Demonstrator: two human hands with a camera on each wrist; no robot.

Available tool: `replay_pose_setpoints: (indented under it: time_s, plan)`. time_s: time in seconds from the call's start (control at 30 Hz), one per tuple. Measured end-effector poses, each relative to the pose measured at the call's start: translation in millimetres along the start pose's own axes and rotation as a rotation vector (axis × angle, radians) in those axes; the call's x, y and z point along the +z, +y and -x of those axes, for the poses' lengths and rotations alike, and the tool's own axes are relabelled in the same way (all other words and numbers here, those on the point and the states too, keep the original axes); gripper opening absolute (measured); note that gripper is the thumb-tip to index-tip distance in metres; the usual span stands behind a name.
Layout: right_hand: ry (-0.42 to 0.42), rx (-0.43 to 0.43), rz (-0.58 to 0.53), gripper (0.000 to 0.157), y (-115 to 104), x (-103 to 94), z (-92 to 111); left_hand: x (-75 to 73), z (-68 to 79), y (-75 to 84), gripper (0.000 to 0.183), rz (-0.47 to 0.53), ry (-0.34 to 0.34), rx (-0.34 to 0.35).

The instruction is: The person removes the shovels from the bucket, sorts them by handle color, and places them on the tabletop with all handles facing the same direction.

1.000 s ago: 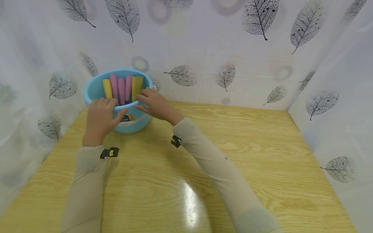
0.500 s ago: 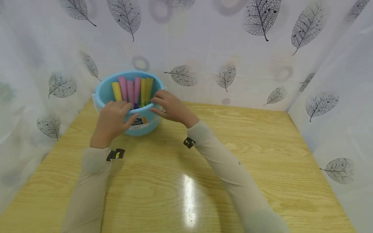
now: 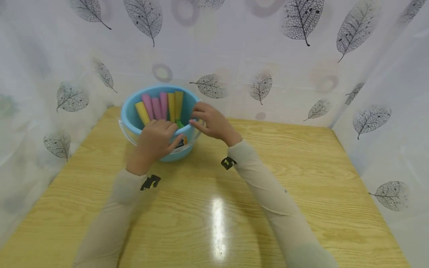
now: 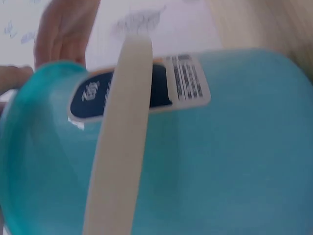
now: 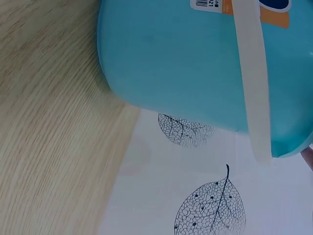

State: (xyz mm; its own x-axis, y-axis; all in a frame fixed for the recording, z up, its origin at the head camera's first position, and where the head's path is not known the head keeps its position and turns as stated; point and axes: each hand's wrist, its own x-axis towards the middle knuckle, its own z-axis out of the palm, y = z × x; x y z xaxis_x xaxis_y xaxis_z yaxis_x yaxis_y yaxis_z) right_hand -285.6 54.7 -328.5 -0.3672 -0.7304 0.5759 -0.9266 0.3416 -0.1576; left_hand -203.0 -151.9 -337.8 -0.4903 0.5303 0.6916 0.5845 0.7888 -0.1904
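- Left hand (image 3: 155,139) and right hand (image 3: 214,121) grip the blue bucket (image 5: 171,63) by its rim, fingers curled over the edge, thumbs outside;
- it sits at the far left of the table (image 3: 285,156); pink rolls (image 3: 156,108) and yellow rolls (image 3: 142,112) inside;
- probably light, stiff, slippery-smooth plastic; the rim seems a surer hold than the hanging handle (image 5: 252,63).

Bucket (image 5: 181,63): smooth plastic, slight sheen. Handle (image 4: 120,137): plastic, matt. Rolls (image 3: 156,108): matt, cloth or foam, can't tell. Tabletop (image 3: 318,178): wood-grain, glossy, shows glare. Sleeves (image 3: 268,197): matt cloth. Backdrop (image 3: 228,48): smooth thin sheeting.
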Motion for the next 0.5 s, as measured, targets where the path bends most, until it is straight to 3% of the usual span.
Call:
replay_pose_setpoints:
  time_s: [0.3, 0.5]
  plan:
    - [0.024, 0.021, -0.015, 0.019, 10, -10.3, 12, 3.3, -16.9, 34.0, 0.031, -0.065, -0.021, -0.018]
    - [0.043, 0.012, -0.025, 0.060, 14, -16.0, 19, 4.9, -23.9, 49.6, 0.030, -0.094, -0.024, -0.018]
